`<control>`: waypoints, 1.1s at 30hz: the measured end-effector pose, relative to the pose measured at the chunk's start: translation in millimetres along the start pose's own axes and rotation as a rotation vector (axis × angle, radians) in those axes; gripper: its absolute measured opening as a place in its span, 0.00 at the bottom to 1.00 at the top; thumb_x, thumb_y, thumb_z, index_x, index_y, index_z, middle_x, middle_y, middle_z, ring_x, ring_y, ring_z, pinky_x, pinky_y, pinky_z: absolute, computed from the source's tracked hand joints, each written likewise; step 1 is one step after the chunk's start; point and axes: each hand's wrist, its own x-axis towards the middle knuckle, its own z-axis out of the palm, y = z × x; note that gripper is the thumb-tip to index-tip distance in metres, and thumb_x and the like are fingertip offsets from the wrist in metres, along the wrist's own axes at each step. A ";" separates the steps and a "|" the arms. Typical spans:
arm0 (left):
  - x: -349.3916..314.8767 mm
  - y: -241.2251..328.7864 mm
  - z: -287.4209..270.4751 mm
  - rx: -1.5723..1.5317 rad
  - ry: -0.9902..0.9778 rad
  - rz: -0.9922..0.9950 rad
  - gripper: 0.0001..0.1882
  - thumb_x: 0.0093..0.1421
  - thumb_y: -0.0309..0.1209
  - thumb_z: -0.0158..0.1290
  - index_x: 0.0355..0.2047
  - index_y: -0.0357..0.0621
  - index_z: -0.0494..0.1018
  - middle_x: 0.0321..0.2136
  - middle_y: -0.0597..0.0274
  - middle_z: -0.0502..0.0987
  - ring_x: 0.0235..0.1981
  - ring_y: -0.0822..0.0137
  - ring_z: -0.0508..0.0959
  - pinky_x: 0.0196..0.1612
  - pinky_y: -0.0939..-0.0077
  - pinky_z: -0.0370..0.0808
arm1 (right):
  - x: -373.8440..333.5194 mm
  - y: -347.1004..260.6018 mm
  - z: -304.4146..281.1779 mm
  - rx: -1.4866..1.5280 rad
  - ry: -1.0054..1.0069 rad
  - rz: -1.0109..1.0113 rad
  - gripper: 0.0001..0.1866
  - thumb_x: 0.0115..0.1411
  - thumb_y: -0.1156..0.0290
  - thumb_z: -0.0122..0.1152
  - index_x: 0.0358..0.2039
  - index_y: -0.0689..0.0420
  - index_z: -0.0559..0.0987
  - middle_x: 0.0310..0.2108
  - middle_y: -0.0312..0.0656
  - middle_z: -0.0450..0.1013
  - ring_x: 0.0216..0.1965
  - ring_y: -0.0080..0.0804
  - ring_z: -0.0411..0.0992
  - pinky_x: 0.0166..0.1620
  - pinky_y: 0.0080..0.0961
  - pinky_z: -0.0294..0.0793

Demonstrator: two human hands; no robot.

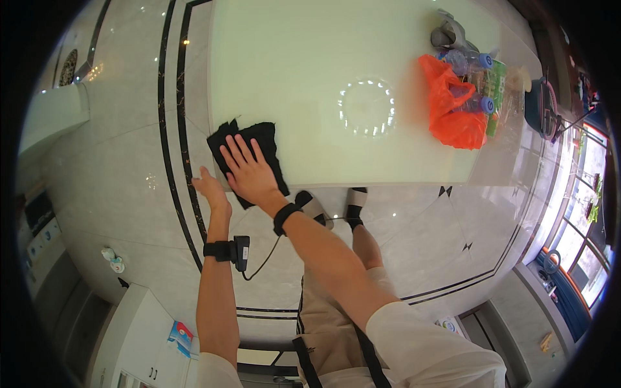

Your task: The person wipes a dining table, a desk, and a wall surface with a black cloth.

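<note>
A black cloth point(266, 139) lies bunched over the near left corner of a pale, glossy tabletop point(297, 58), with part of it past the near edge. My right hand point(249, 169) is flat on the cloth, fingers stretched and slightly spread. Just left of it, beside the table corner, is my left hand point(212, 189). Its thumb and a fingertip stand apart, and no held thing shows in it; the other fingers are hard to make out. Black straps circle both wrists, and the left one carries a small black box point(241, 253) with a cable.
At the table's right end sit an orange plastic bag point(446, 110), clear bottles with blue caps point(486, 104), a green package point(497, 87) and a grey item point(449, 32). My feet point(354, 205) are by the near edge. A white cabinet point(139, 330) stands lower left.
</note>
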 end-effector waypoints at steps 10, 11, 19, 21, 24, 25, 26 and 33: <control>-9.1 7.4 17.9 0.452 -0.229 -0.111 0.47 0.62 0.66 0.33 0.66 0.39 0.45 0.66 0.49 0.46 0.66 0.49 0.44 0.65 0.49 0.46 | -83.0 189.2 -124.8 -0.329 -0.017 0.330 0.38 0.56 0.59 0.53 0.66 0.54 0.57 0.70 0.46 0.45 0.71 0.45 0.41 0.68 0.50 0.38; -6.4 11.9 15.4 0.431 -0.250 -0.124 0.47 0.62 0.66 0.32 0.66 0.39 0.45 0.66 0.49 0.45 0.66 0.49 0.45 0.65 0.50 0.46 | -101.2 215.1 -138.0 -0.352 0.037 0.366 0.38 0.56 0.59 0.52 0.67 0.55 0.56 0.69 0.47 0.46 0.70 0.46 0.42 0.68 0.50 0.40; 12.1 -3.6 3.2 0.329 -0.346 -0.124 0.50 0.59 0.70 0.32 0.67 0.41 0.43 0.65 0.50 0.42 0.65 0.49 0.47 0.64 0.52 0.51 | -222.3 325.1 -171.7 -0.490 0.176 0.709 0.29 0.62 0.58 0.41 0.58 0.65 0.63 0.61 0.60 0.57 0.63 0.59 0.51 0.66 0.52 0.43; 13.1 -6.8 4.7 0.342 -0.322 -0.113 0.49 0.60 0.69 0.33 0.66 0.41 0.46 0.63 0.49 0.47 0.63 0.49 0.50 0.63 0.53 0.53 | -220.7 323.1 -165.6 -0.526 0.213 0.728 0.30 0.62 0.58 0.41 0.59 0.65 0.62 0.62 0.59 0.56 0.64 0.58 0.50 0.66 0.51 0.43; 3.2 5.1 13.4 0.369 -0.322 -0.116 0.48 0.60 0.68 0.34 0.65 0.40 0.50 0.63 0.48 0.48 0.62 0.48 0.51 0.63 0.53 0.54 | -200.2 305.8 -147.6 -0.580 0.290 0.865 0.30 0.62 0.59 0.42 0.61 0.65 0.61 0.63 0.57 0.55 0.66 0.57 0.49 0.66 0.52 0.43; 2.1 4.0 14.1 0.394 -0.307 -0.127 0.47 0.60 0.67 0.35 0.65 0.39 0.50 0.63 0.48 0.49 0.62 0.47 0.51 0.63 0.53 0.54 | -187.6 292.1 -138.1 -0.595 0.317 0.925 0.31 0.62 0.59 0.42 0.61 0.65 0.60 0.64 0.56 0.54 0.66 0.56 0.48 0.66 0.52 0.43; 6.6 -1.4 14.6 0.418 -0.294 -0.140 0.47 0.61 0.67 0.35 0.65 0.39 0.50 0.63 0.48 0.49 0.62 0.47 0.51 0.63 0.52 0.53 | -162.6 266.6 -133.3 -0.516 0.378 0.946 0.31 0.62 0.59 0.42 0.62 0.63 0.60 0.65 0.54 0.53 0.67 0.55 0.48 0.66 0.54 0.43; 9.7 2.3 4.3 0.234 -0.575 -0.211 0.47 0.65 0.63 0.33 0.67 0.35 0.38 0.69 0.51 0.39 0.69 0.55 0.41 0.69 0.60 0.43 | 10.0 51.9 -38.9 -0.411 0.087 0.556 0.34 0.53 0.62 0.50 0.61 0.56 0.63 0.66 0.50 0.53 0.68 0.50 0.47 0.65 0.55 0.47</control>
